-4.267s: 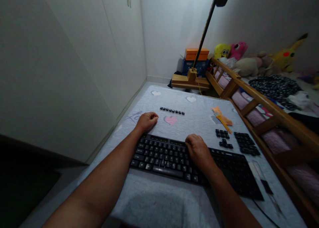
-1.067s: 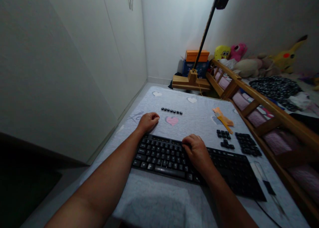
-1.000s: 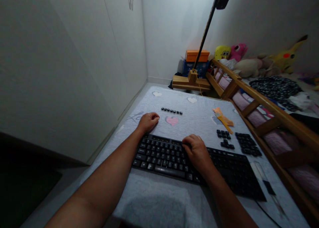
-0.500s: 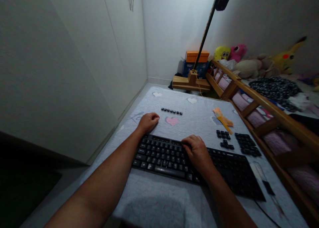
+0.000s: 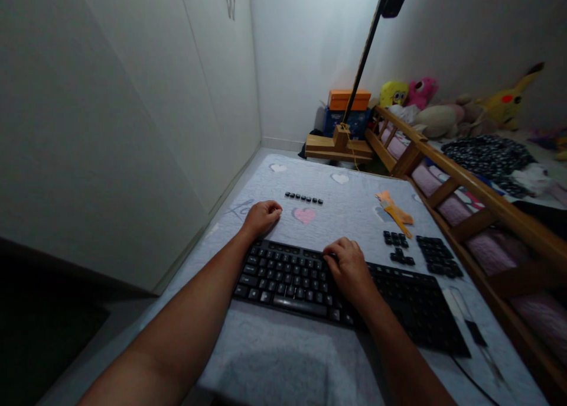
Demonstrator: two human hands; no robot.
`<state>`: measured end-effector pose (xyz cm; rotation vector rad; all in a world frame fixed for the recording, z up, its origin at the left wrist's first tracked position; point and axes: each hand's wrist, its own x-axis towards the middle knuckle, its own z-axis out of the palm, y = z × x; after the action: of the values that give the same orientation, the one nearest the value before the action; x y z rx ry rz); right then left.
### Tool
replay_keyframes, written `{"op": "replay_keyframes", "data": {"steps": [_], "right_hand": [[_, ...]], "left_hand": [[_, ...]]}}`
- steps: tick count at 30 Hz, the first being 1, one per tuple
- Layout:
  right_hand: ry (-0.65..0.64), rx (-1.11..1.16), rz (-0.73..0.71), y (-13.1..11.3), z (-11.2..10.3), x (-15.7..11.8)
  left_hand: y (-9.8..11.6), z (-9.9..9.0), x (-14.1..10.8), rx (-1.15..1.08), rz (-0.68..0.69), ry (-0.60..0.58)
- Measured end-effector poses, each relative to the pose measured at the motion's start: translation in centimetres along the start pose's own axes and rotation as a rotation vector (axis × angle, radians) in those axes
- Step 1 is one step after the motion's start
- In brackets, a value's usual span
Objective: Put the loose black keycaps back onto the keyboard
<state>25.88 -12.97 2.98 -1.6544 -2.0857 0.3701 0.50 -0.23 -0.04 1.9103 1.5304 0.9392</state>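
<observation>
Head view: Two bare hands tend a black keyboard (image 5: 287, 276) lying flat across a cloth-covered worktop (image 5: 354, 214), its near edge toward the person. The right hand (image 5: 349, 267) rests over the board, thumb and index finger drawn close together at the top edge; whether a key sits between them is hidden. The left hand (image 5: 263, 218) lies half-curled on the cloth just beyond the upper left corner, its fingertips bunched, and it is impossible to tell whether they hold anything. Beyond it, seven loose keys stand in a row (image 5: 303, 198); more lie beside the board's right end, in a small block (image 5: 396, 239), an arrow cluster (image 5: 401, 256) and a larger block (image 5: 438, 256). A brush (image 5: 396, 217) lies over an orange cloth (image 5: 402, 210), and a wire tool (image 5: 473, 329) lies off the right end. The step appears to be close fingertip work on single keys along the top row; done well, it likely calls for square, straight-down or straight-up force, no twisting, a firm hand steadying the board, and the row kept in order. Writing is scarce: the key legends are too small to read, as is the pale mark on the board's right end, and the script printed on the cloth by the left hand is partly covered, perhaps beginning "Lo". Lettering on the blue box (image 5: 334, 122) is illegible; a yellow plush (image 5: 505, 107) on the bed resembles Pikachu.
</observation>
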Motion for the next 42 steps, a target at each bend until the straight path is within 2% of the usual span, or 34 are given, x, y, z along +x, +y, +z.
{"op": "replay_keyframes", "data": {"steps": [8, 19, 30, 42], "right_hand": [[-0.02, -0.073, -0.038, 0.0, 0.1, 0.6], [-0.133, -0.066, 0.032, -0.3, -0.9, 1.6], [-0.204, 0.058, 0.054, 0.6, -0.9, 2.1], [-0.177, -0.026, 0.085, -0.9, -1.3, 1.5]], "left_hand": [[-0.2, 0.2, 0.1, -0.001, -0.006, 0.003], [-0.2, 0.1, 0.1, 0.002, 0.002, 0.004], [-0.2, 0.1, 0.1, -0.011, 0.013, 0.0], [-0.2, 0.0, 0.1, -0.012, 0.004, -0.011]]}}
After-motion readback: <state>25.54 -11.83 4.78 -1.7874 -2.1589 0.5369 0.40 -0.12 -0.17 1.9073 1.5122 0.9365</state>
